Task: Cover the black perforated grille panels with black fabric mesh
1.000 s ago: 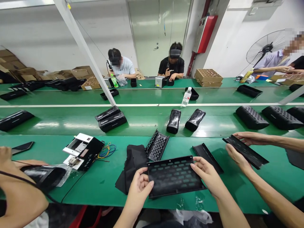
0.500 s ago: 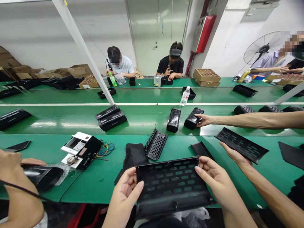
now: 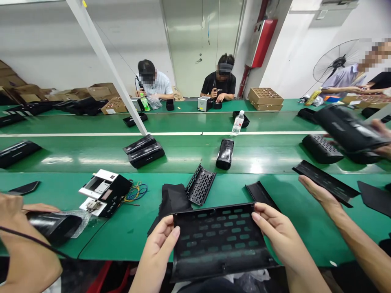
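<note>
I hold a black slotted panel (image 3: 218,240) at the near edge of the green bench, tilted up toward me. My left hand (image 3: 157,246) grips its left edge, thumb on top and fingers curled under. Along the right edge my right hand (image 3: 279,236) does the same. Just beyond the panel lie a stack of black fabric sheets (image 3: 171,199), a curved perforated grille (image 3: 200,185) and a narrow black strip (image 3: 261,194).
A co-worker on the right holds a slotted panel (image 3: 326,183) and lifts a black speaker shell (image 3: 345,128). On the left, another person's arm (image 3: 21,244) rests by a bagged shell (image 3: 58,226). An open black device (image 3: 105,193), coloured wires (image 3: 136,191), speaker shells and a water bottle (image 3: 238,123) lie on the belts.
I lifted the panel off the bench and drew it toward me. The co-worker on the right reached out, took one of two wrapped shells from the middle belt and pulled it away right.
</note>
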The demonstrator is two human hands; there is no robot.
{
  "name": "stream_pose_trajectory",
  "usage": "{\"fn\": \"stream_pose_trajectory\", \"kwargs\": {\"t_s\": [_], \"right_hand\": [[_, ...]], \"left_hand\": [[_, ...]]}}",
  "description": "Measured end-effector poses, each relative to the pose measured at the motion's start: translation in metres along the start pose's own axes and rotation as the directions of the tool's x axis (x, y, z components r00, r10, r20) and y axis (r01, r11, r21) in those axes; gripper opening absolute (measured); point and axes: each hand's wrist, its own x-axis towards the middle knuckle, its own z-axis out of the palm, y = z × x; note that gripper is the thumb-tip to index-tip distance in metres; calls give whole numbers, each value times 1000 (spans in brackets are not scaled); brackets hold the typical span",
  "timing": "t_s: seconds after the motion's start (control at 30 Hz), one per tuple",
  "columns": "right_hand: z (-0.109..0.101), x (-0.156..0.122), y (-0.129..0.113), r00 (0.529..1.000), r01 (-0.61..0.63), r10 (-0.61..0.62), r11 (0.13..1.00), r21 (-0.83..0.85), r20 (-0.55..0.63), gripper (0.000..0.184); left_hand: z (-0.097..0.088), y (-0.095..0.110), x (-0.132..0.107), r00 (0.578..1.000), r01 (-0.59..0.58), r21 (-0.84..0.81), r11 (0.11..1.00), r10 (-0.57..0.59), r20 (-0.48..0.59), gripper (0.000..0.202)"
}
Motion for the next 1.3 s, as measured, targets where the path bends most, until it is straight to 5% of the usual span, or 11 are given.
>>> {"fn": "stream_pose_trajectory", "kwargs": {"t_s": [0.83, 1.1, 1.3], "right_hand": [[7, 12, 9, 994, -102, 96, 987, 126, 51, 30], [3, 9, 17, 939, -276, 187, 911, 306, 290, 29], [-8, 12, 33, 958, -264, 203, 901, 345, 202, 35]], "left_hand": [[-1, -7, 6, 985, 91, -47, 995, -83, 149, 39], [-3, -18, 19, 956, 136, 11, 991, -134, 262, 35], [2, -20, 23, 958, 174, -5, 985, -168, 231, 38]]}}
